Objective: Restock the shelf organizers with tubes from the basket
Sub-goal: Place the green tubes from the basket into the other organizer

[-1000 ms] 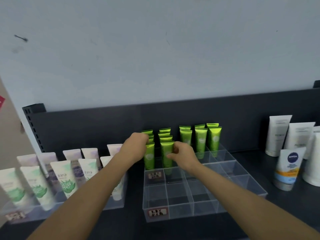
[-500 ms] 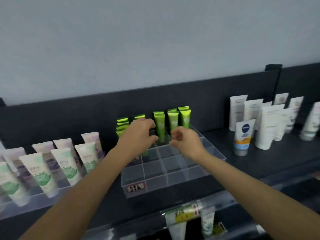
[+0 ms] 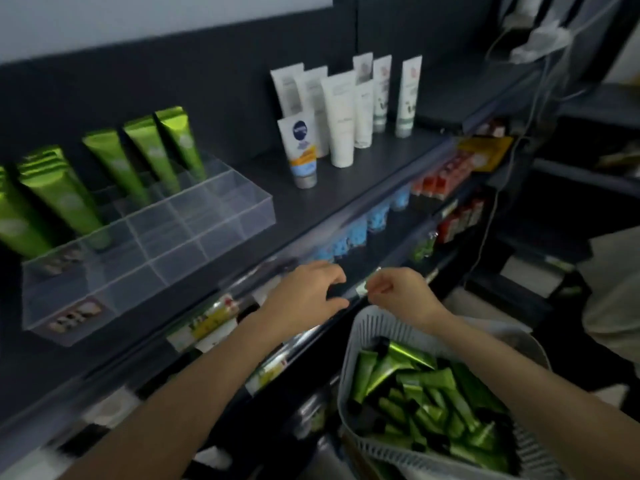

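A clear acrylic organizer sits on the dark shelf at left, with several green tubes standing in its back compartments and its front compartments empty. A grey slotted basket at lower right holds several green tubes lying loose. My left hand hovers in front of the shelf edge, fingers apart and holding nothing. My right hand is above the basket's far rim, fingers loosely curled, nothing in it.
White tubes and a small Nivea tube stand on the shelf to the right of the organizer. Lower shelves carry blue and red products. Cables hang at the upper right.
Both hands have left the organizer and dropped down and right to the basket. The view has swung right and down, bringing the basket into sight.
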`<action>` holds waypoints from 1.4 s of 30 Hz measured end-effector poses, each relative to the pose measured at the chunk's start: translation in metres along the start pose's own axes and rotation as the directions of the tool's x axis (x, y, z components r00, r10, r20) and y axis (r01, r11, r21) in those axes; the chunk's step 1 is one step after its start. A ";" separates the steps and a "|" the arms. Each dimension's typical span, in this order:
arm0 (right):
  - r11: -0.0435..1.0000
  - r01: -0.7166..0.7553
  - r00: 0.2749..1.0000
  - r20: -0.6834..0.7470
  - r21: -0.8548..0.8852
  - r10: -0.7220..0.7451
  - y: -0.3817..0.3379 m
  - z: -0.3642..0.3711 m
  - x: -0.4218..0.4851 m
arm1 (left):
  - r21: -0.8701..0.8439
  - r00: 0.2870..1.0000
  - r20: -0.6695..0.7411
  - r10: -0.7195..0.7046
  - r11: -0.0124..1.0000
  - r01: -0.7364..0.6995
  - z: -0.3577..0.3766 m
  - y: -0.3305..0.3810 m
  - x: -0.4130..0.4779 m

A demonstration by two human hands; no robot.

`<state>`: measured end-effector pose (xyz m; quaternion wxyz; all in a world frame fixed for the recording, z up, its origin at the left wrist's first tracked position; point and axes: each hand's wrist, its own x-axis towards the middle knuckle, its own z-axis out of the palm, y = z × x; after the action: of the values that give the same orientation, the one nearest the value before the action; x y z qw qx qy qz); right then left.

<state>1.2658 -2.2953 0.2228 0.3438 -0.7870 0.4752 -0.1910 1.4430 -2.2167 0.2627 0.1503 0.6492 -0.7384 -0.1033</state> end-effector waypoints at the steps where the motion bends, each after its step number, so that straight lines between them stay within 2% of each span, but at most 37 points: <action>1: 0.999 -0.051 0.999 0.009 -0.016 0.051 0.020 0.003 -0.008 | -0.014 0.998 0.055 0.007 1.000 -0.006 0.017 0.004 0.002; 4: 0.981 -0.176 0.982 0.056 -0.077 0.180 0.078 0.012 -0.036 | -0.027 0.979 0.203 -0.007 1.000 0.013 0.069 0.008 0.007; 7: 0.950 -0.296 0.947 0.095 -0.102 0.305 0.130 0.024 -0.063 | -0.033 0.927 0.371 -0.049 0.997 0.066 0.120 0.009 0.006; 12: 0.865 -0.421 0.843 0.235 -0.273 0.484 0.200 0.043 -0.092 | -0.053 0.847 0.530 -0.046 0.995 0.087 0.190 0.010 0.002; 16: 0.838 -0.307 0.795 0.362 -0.451 0.487 0.233 0.051 -0.103 | -0.047 0.800 0.599 -0.019 0.997 0.059 0.237 0.014 0.009; 21: 0.803 -0.206 0.742 0.446 -0.559 0.501 0.264 0.054 -0.098 | -0.004 0.768 0.640 0.013 1.000 -0.014 0.280 0.033 0.026; 24: 0.784 -0.119 0.710 0.499 -0.610 0.496 0.277 0.057 -0.094 | 0.002 0.754 0.651 0.088 0.993 -0.118 0.308 0.042 0.036; 27: 0.786 0.012 0.668 0.590 -0.618 0.453 0.287 0.069 -0.096 | 0.038 0.698 0.699 0.155 0.967 -0.253 0.334 0.049 0.038; 30: 0.779 0.049 0.642 0.617 -0.625 0.455 0.296 0.080 -0.100 | 0.094 0.628 0.759 0.174 0.924 -0.370 0.354 0.052 0.038; 33: 0.778 0.036 0.613 0.629 -0.627 0.479 0.300 0.083 -0.103 | 0.130 0.597 0.784 0.173 0.893 -0.430 0.363 0.052 0.034; 36: 0.791 0.027 0.582 0.653 -0.612 0.485 0.302 0.083 -0.101 | 0.170 0.605 0.789 0.111 0.906 -0.387 0.360 0.051 0.033; 42: 0.804 -0.089 0.572 0.631 -0.589 0.525 0.288 0.078 -0.104 | 0.181 0.695 0.717 -0.056 0.977 -0.109 0.326 0.029 0.036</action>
<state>1.0870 -2.2654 -0.0365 0.3272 -0.7515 0.4480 0.3570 1.2955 -2.2622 -0.0285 -0.2175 0.5586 -0.7543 -0.2678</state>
